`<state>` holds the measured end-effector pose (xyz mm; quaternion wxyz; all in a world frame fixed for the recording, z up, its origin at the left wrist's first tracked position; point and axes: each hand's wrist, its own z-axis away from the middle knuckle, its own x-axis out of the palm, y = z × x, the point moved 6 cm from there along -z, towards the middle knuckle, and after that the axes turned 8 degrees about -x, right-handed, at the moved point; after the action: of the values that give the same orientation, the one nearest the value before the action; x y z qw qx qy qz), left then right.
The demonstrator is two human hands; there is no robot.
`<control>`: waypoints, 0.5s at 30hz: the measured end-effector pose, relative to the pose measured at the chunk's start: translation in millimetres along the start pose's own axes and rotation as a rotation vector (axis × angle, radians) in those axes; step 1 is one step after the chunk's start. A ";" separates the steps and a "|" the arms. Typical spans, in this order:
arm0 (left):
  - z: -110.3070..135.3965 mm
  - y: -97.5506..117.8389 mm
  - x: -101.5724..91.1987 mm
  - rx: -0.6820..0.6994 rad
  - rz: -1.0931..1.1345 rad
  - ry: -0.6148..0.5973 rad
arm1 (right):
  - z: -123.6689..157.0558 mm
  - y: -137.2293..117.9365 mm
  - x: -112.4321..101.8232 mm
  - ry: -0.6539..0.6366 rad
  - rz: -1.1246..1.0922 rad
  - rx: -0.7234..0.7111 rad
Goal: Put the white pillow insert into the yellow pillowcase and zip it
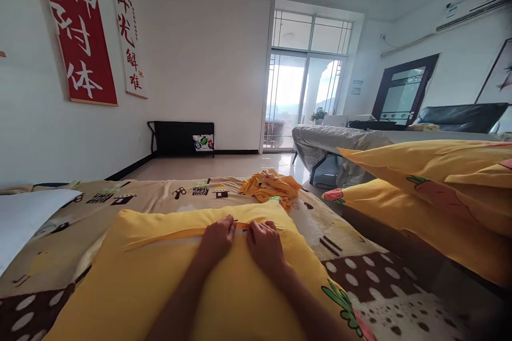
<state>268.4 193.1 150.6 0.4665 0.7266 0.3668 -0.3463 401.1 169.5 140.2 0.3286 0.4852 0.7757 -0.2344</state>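
A plump pillow in a yellow pillowcase (pixel 160 277) lies in front of me on the bed. Its long opening runs across near the far side, and a strip of white shows in the gap at the left. My left hand (pixel 218 237) pinches the edge of this opening, fingers closed on the fabric. Close by on the right, my right hand (pixel 264 240) grips the same edge with curled fingers. Between them a short stretch of folded yellow cloth is visible, with a small dark spot by the right fingertips. A carrot print shows at the pillowcase's lower right.
Beneath the pillow spreads a patterned blanket (pixel 384 282). Crumpled yellow cloth (pixel 270 186) lies beyond the pillow. At right are stacked yellow pillows (pixel 440 197) with carrot prints. A white pillow (pixel 32 218) is at left. Farther back stands a plastic-covered table (pixel 332 138).
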 end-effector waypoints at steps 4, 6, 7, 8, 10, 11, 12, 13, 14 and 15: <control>5.4 2.4 -5.6 -0.010 -0.035 0.011 | 4.7 23.1 -12.3 0.013 0.094 0.020; 7.4 3.2 -6.1 -0.011 -0.050 0.010 | 8.1 34.1 -20.2 0.015 0.130 0.037; 8.2 3.4 -6.0 -0.013 -0.057 0.009 | 10.2 38.5 -24.4 0.019 0.149 0.043; 8.9 3.8 -5.7 -0.015 -0.065 0.007 | 12.6 41.6 -28.5 0.027 0.166 0.045; 10.8 4.7 -5.6 -0.017 -0.080 0.003 | 17.7 43.6 -36.6 0.063 0.202 0.035; 12.2 5.4 -6.0 -0.016 -0.088 0.003 | 20.4 42.3 -40.6 0.096 0.221 0.020; 14.1 6.3 -7.1 -0.013 -0.095 0.002 | 23.1 39.7 -44.3 0.134 0.242 0.000; 16.5 7.4 -8.7 -0.011 -0.102 0.003 | 25.9 36.1 -47.5 0.173 0.265 -0.024; 19.3 8.8 -11.0 -0.007 -0.110 0.004 | 28.6 32.1 -50.3 0.212 0.289 -0.047; 22.6 10.6 -13.9 -0.002 -0.117 0.006 | 31.2 27.9 -52.7 0.249 0.312 -0.067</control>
<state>267.0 166.0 159.5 0.4450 0.7044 0.4105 -0.3704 451.8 128.4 156.8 0.2786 0.6136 0.7330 -0.0931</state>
